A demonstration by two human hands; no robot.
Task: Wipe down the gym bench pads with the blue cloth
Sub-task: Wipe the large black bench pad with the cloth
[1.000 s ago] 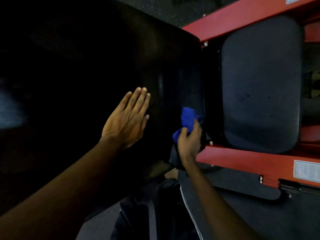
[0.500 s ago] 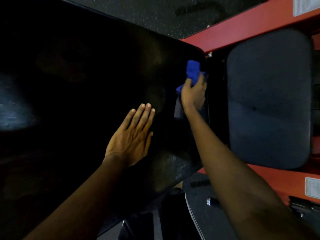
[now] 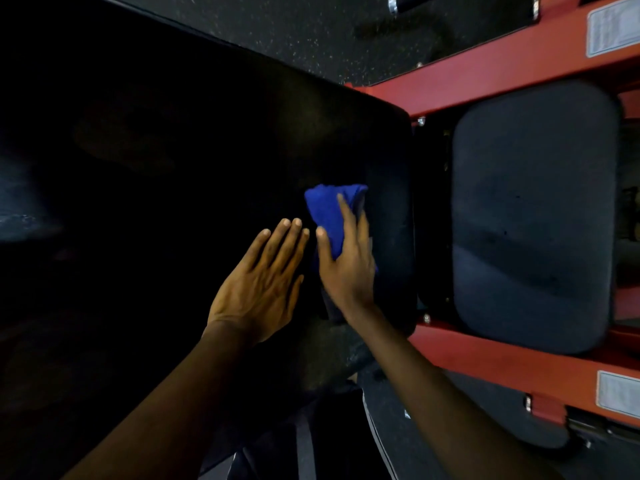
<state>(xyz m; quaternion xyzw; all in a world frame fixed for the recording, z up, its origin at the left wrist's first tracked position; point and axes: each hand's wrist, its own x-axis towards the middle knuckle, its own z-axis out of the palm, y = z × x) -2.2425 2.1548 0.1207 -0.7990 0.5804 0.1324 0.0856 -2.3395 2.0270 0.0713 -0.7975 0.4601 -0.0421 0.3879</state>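
The blue cloth (image 3: 327,216), a soft fabric bunched into a wad, sits just right of the frame's centre, pressed against the right-hand part of the large glossy black upholstered pad (image 3: 207,150). The right hand (image 3: 348,271) holds it: the thumb lies along the cloth's left side, the forefinger reaches over its top, and the rest of the cloth disappears under the palm, with a darker fold hanging out below the wrist. The remaining fingers are hidden behind the hand.

Just left of it, the left hand (image 3: 263,285) lies flat on the same black pad, palm down, fingers straight and close together, gripping nothing. Its fingertips point to the upper right and end just beside the right thumb, apart from the cloth.

The black pad fills the left and middle of the frame, and its rounded right edge runs down just right of the cloth. Past a narrow dark gap, at the right of the frame, lies a smaller dark grey cushioned pad (image 3: 530,216) with rounded corners. A red painted metal frame (image 3: 485,77) borders it, one rail slanting across the upper right and another across the lower right. A pale rectangular label (image 3: 613,27) sits on the upper rail at the top right corner. Speckled black rubber floor (image 3: 311,29) shows along the top centre. At the bottom centre, between the forearms, are dark trousers with a white side stripe (image 3: 372,441).
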